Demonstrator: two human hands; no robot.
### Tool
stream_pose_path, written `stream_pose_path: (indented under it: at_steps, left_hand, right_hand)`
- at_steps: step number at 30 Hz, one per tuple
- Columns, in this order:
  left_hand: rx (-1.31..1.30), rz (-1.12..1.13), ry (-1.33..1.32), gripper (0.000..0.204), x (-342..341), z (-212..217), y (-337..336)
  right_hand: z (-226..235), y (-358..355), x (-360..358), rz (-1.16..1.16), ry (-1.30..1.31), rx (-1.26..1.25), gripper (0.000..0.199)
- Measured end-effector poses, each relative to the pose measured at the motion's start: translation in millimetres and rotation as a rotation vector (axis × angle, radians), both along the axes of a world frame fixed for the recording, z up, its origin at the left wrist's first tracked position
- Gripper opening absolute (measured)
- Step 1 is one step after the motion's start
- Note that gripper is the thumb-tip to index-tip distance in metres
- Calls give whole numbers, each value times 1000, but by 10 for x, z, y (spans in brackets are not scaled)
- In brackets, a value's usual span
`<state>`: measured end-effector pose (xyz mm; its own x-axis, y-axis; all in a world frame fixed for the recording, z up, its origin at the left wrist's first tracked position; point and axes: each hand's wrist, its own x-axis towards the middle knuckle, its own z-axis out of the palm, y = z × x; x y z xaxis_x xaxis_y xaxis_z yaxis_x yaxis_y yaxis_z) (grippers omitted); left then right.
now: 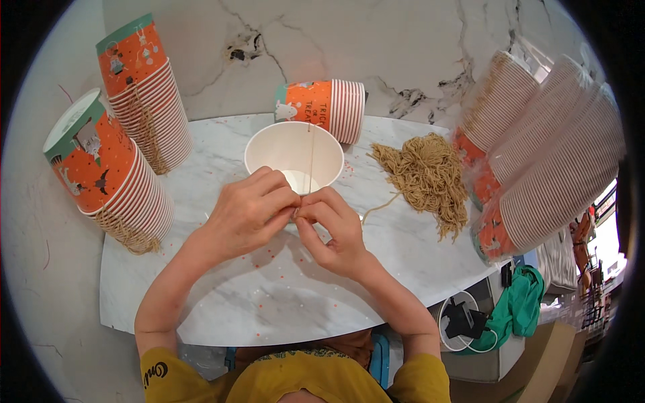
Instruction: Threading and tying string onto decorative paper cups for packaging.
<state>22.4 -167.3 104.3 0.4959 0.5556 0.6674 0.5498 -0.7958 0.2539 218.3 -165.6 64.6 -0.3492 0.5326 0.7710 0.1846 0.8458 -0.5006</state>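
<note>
A white-lined paper cup (275, 153) sits in front of me, its mouth facing me. A thin tan string (311, 156) runs from its far rim across the opening to the near rim. There my left hand (252, 209) and my right hand (334, 230) meet, fingertips pinched together on the string. The exact spot where the string enters the cup wall is hidden by my fingers. To the right of my right hand, a loose string end (381, 207) lies on the table near the pile of tan strings (426, 178).
Behind the cup lies a short stack of orange printed cups (346, 111). Two tall cup stacks (151, 101) (121, 178) with strings hanging off them stand at left. Plastic-wrapped cup stacks (551, 168) are at right. A white bin (447, 322) and green cloth (521, 302) sit below the table's right edge.
</note>
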Motion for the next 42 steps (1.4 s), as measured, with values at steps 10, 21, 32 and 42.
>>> stream_pose_path:
  at_steps: [10,21,32,42]
  left_hand:
    - [-99,-5,-82,13,6,-48,4]
    - [-119,131,-73,13,-221,44,117]
    - [-712,394,-152,30,-458,107,208]
    - [-978,247,-376,28,-189,-18,190]
  right_hand:
    - [-34,2,17,65,80,-126,28]
    - [-6,21,141,148,325,-287,23]
    - [-57,0,-62,-271,-408,267,48]
    - [-206,36,-75,-292,-443,347,38]
